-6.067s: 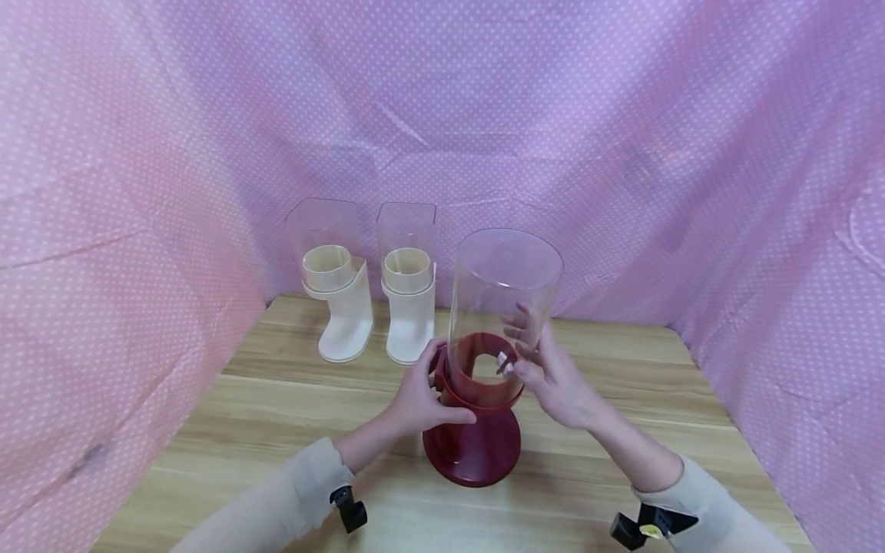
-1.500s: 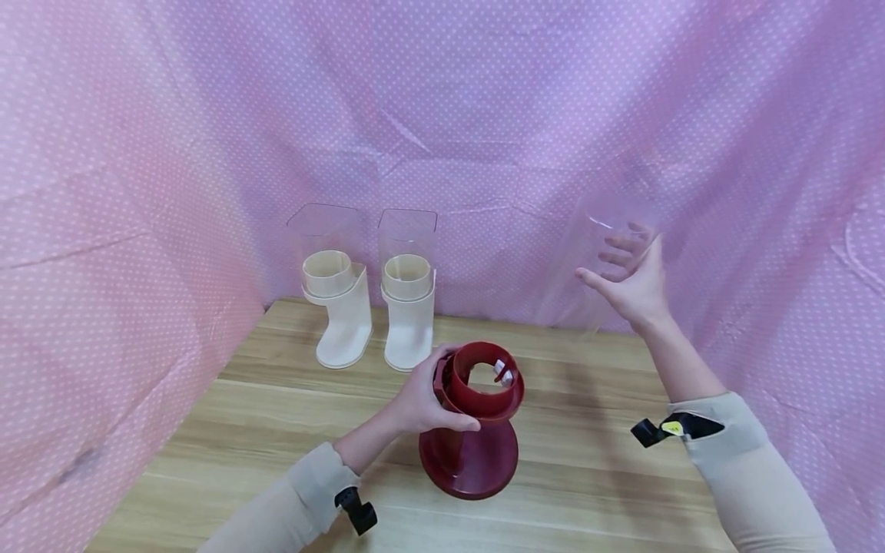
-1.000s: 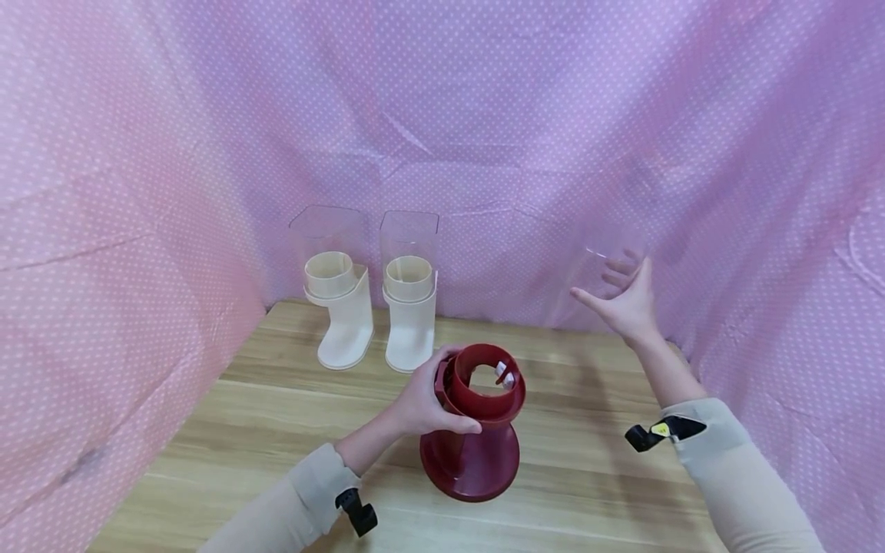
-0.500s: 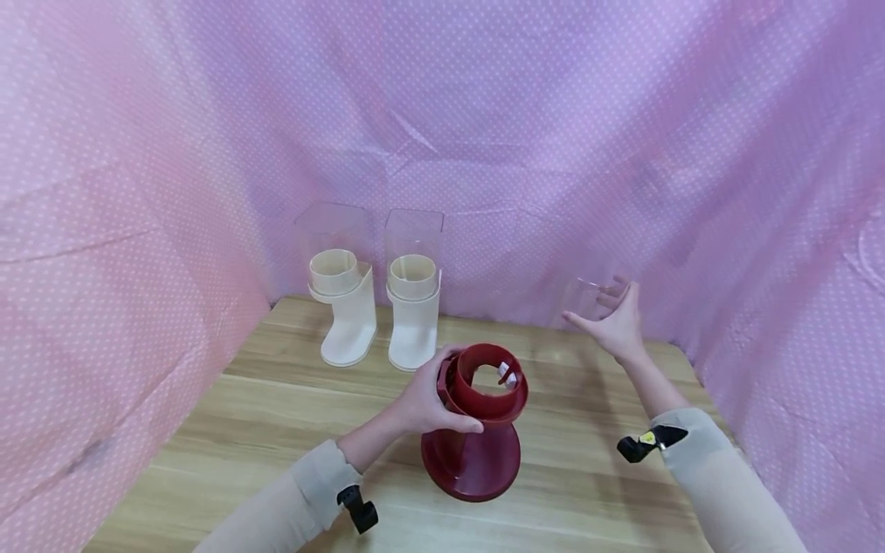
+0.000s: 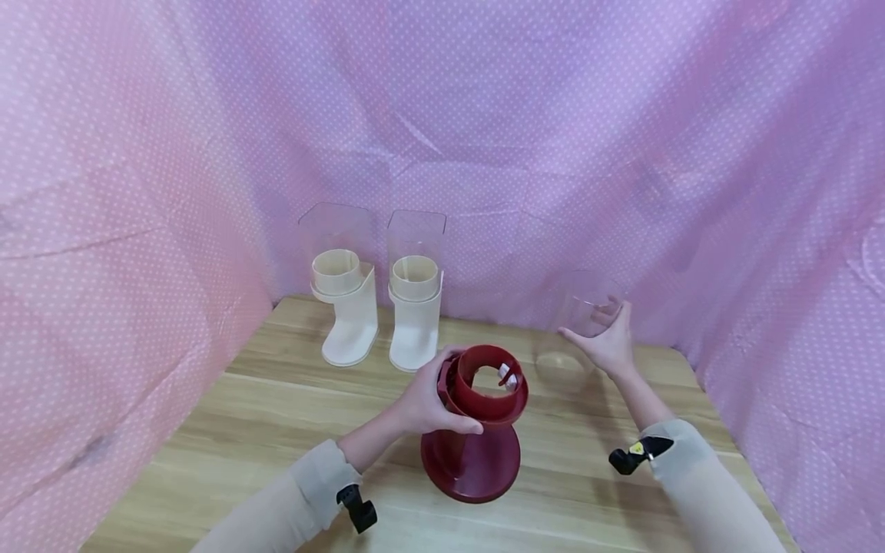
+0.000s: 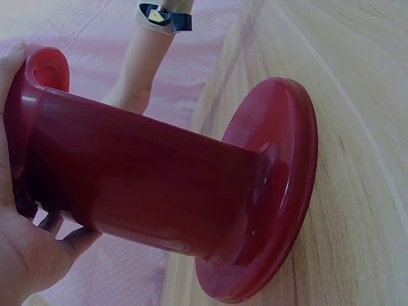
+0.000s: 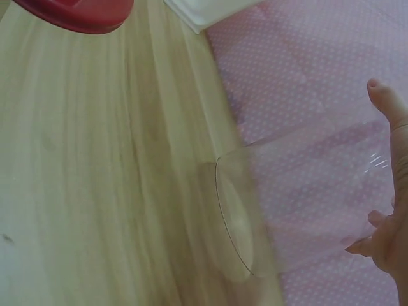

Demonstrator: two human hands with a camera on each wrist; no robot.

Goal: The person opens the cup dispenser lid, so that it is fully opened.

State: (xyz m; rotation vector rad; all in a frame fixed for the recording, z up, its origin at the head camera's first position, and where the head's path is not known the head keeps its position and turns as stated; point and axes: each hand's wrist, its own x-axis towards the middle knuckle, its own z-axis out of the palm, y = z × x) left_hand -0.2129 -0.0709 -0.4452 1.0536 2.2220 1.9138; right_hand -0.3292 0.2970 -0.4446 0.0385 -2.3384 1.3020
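Observation:
My left hand (image 5: pixel 420 398) grips the collar of a red dispenser stand (image 5: pixel 480 468), thumb along the front and fingers behind. The stand is upright on its round foot, and its ring top has a small white part inside. In the left wrist view its smooth red column (image 6: pixel 140 178) fills the middle. At the back right, my right hand (image 5: pixel 608 344) holds a clear plastic cylinder (image 7: pixel 306 191) from the side, thumb and fingers round its wall. The cylinder's lower rim is close to the tabletop; I cannot tell whether it touches.
Two cream-white dispensers stand at the back left, one (image 5: pixel 351 330) beside the other (image 5: pixel 415 330), each topped with a clear angular container. The wooden table (image 5: pixel 276 430) ends at a pink dotted cloth (image 5: pixel 512 115) behind and along both sides.
Earlier the clear cylinder sat on the red stand. My right hand has lifted it off, carried it right and lowered it toward the back of the table. My left hand stays on the stand.

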